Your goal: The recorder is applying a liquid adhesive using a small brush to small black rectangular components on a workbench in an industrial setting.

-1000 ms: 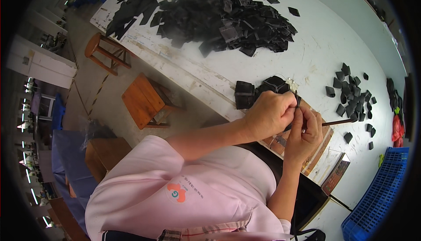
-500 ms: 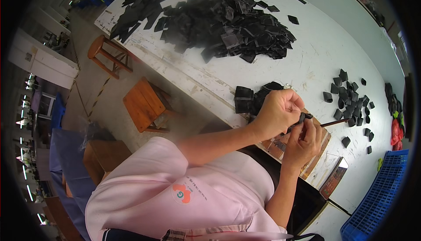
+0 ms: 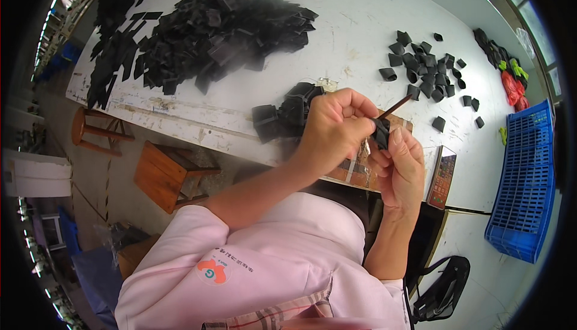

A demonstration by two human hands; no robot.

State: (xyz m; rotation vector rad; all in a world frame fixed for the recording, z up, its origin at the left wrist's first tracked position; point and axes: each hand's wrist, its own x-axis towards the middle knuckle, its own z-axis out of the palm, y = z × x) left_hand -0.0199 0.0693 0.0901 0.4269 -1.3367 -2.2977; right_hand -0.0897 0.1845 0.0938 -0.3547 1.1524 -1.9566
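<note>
Both my hands meet over the near edge of the white table. Between them is a small folded black piece [image 3: 382,134], its material looking like fabric or thin sheet. My left hand [image 3: 341,119] pinches its upper end with thumb and fingertips. From below right, my right hand [image 3: 401,160] grips the lower end. A thin brown stick [image 3: 398,105] juts up and right from behind the black piece; its other end is hidden, and which hand holds it I cannot tell. Left of my left hand lies a cluster of larger black folded pieces [image 3: 281,116]. Under my hands is a worn brown board [image 3: 354,171].
A big heap of flat black pieces [image 3: 222,35] covers the far left of the table. Small black loops [image 3: 427,68] lie scattered at far right. A phone-like panel [image 3: 442,177], a blue plastic basket [image 3: 522,180] and a red bag [image 3: 512,89] are on the right. Wooden stools [image 3: 165,171] stand at left.
The view has turned, so the table's contents appear shifted left. My hands stay together at the black piece, which shows more plainly between my fingers. The stick points more steeply upward.
</note>
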